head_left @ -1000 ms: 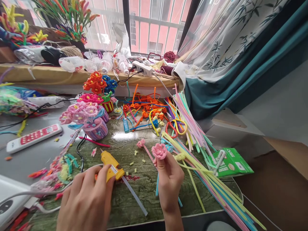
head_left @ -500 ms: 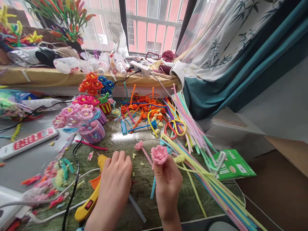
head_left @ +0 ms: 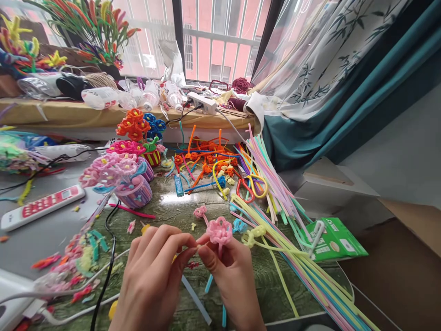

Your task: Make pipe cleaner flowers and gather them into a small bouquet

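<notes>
My right hand [head_left: 232, 271] holds a pink pipe-cleaner flower [head_left: 219, 231] upright between its fingers. My left hand [head_left: 151, 271] has come up beside it, thumb and forefinger pinched on something tiny that I cannot make out, close to my right thumb tip. A smaller pink flower [head_left: 200, 211] lies just behind the held one. Right of it are a blue flower [head_left: 239, 225] and a pale yellow one [head_left: 254, 235]. The yellow glue gun [head_left: 112, 310] is mostly hidden under my left hand. A translucent glue stick [head_left: 196, 301] lies between my wrists.
Potted pipe-cleaner flowers [head_left: 132, 191] stand at the left, near a remote control [head_left: 43, 208] and a black cable [head_left: 110, 257]. Scissors [head_left: 253, 186], a lighter [head_left: 178, 185] and orange pieces lie behind. Long pipe cleaners [head_left: 296, 266] and a green packet [head_left: 339, 239] are at the right.
My left hand has left the glue gun's side and moved right, its fingertips now meeting those of my right hand. The held pink flower has shifted slightly left and down.
</notes>
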A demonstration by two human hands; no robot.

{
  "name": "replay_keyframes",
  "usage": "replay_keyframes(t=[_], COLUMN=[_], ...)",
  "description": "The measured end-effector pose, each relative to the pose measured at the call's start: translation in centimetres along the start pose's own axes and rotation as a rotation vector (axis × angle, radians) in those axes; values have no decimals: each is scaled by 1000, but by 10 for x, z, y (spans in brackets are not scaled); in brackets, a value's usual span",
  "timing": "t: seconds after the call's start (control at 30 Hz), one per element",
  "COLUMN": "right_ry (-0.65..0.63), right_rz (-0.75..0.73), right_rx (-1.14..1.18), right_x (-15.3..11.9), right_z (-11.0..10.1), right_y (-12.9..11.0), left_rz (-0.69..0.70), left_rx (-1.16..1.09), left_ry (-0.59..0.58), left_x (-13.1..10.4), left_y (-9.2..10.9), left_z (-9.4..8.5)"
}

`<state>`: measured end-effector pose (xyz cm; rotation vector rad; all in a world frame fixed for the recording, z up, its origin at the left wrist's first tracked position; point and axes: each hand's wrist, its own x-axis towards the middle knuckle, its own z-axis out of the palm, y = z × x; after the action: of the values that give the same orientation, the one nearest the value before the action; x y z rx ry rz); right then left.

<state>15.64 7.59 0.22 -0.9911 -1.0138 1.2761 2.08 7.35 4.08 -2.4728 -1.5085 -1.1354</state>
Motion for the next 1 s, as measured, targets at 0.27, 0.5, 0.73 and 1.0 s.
replay_keyframes(t=[0.27,0.5,0.73,1.0], right_ry=[71,50,-43,-266], right_rz=[42,26,-55,-219], right_rx=[61,25,-122,-373], right_x=[-5,-7,-5,-3], right_z=[4,3,-3,-18], right_y=[-5,-6,-8,-18], left_rz=[-81,-121,-160,-24], left_rx=[-108,-185,-156,59], left_ry=[101,115,90,181], left_x=[-6,-10,-9,-2], left_y=[3,7,0,-4], left_z=[0,4,-4,-20])
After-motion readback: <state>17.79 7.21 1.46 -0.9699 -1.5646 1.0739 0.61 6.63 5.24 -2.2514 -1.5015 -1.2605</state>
